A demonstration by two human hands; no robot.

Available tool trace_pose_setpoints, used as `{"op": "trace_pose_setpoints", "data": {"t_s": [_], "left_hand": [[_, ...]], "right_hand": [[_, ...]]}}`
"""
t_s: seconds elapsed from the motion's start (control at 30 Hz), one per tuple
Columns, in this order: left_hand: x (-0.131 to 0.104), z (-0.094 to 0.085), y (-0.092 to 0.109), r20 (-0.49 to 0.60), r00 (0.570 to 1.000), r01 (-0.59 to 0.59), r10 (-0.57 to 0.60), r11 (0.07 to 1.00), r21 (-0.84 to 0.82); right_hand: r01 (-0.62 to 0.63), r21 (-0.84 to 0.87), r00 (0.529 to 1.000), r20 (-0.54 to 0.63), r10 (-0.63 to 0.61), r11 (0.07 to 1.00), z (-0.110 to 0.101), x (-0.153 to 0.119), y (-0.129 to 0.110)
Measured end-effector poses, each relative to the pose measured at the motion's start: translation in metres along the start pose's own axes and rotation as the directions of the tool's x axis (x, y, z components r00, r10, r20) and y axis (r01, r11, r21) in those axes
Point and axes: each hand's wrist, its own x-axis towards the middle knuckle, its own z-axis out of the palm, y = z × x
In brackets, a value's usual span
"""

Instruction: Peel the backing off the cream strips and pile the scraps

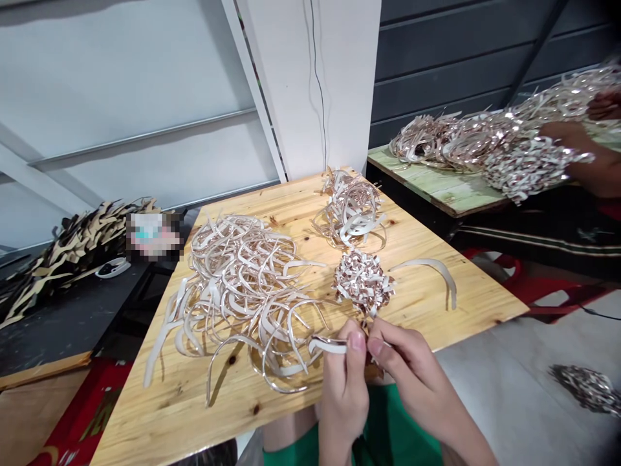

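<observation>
Two bare hands meet at the near edge of a pale wooden desk (pixel 427 285), seen from the head view. Left hand (pixel 342 382) and right hand (pixel 405 369) face each other, thumbs and forefingers nearly touching, and between them they pinch one curved strip (pixel 326 345), white on one face with a shiny rose-gold edge; the fingers (pixel 358 342) of both hands are closed on it, the strip's free end pointing left from the left thumb. Just beyond the hands, touching or nearly touching the right fingertips, lies a small bundle (pixel 363 279) of glittering strip ends, compact and rounded. To its left a large loose heap (pixel 242 285) of the same curved strips spreads over the middle of the desk, some loops reaching the near edge. Farther back, near the far edge, sits a smaller heap (pixel 350 210), and a single strip (pixel 434 268) lies apart to the right of the bundle. A white pillar (pixel 315 84) rises behind the desk. At right, a second, green-topped desk (pixel 436 188) carries a long mass of similar shiny strips (pixel 495 145), on which another person's arm (pixel 589 162) rests. At left, a dark surface (pixel 58 323) holds a pile of tan and black cut pieces (pixel 72 246). On the floor at lower right lies one more small glittering clump (pixel 587 387).
</observation>
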Motion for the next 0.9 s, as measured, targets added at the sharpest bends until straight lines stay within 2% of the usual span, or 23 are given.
{"op": "trace_pose_setpoints", "data": {"t_s": [0.1, 0.23, 0.4, 0.5, 0.63, 0.9], "left_hand": [[0.003, -0.002, 0.000, 0.096, 0.995, -0.009, 0.011, 1.000, -0.023], [0.008, -0.002, 0.002, 0.165, 0.986, 0.028, -0.011, 0.995, -0.101], [0.011, -0.002, 0.002, 0.185, 0.979, -0.070, 0.088, 0.992, -0.101], [0.011, -0.005, 0.000, 0.158, 0.977, -0.123, 0.140, 0.986, -0.114], [0.014, -0.008, 0.001, 0.114, 0.970, -0.209, 0.214, 0.976, -0.057], [0.013, -0.008, 0.000, 0.130, 0.956, -0.272, 0.261, 0.960, 0.072]], "right_hand": [[-0.077, 0.166, 0.997, -0.005, 0.078, 0.983, 0.000, 0.000, -0.001], [-0.210, 0.403, 0.973, -0.001, 0.230, 0.891, 0.001, 0.002, -0.004], [-0.234, 0.522, 0.948, -0.064, 0.311, 0.820, 0.004, 0.005, -0.006], [-0.175, 0.637, 0.950, -0.089, 0.298, 0.751, 0.006, 0.008, -0.006], [-0.040, 0.767, 0.979, -0.097, 0.178, 0.640, 0.007, 0.011, -0.008], [0.024, 0.890, 0.985, -0.099, 0.142, 0.456, 0.001, 0.017, -0.015]]}}
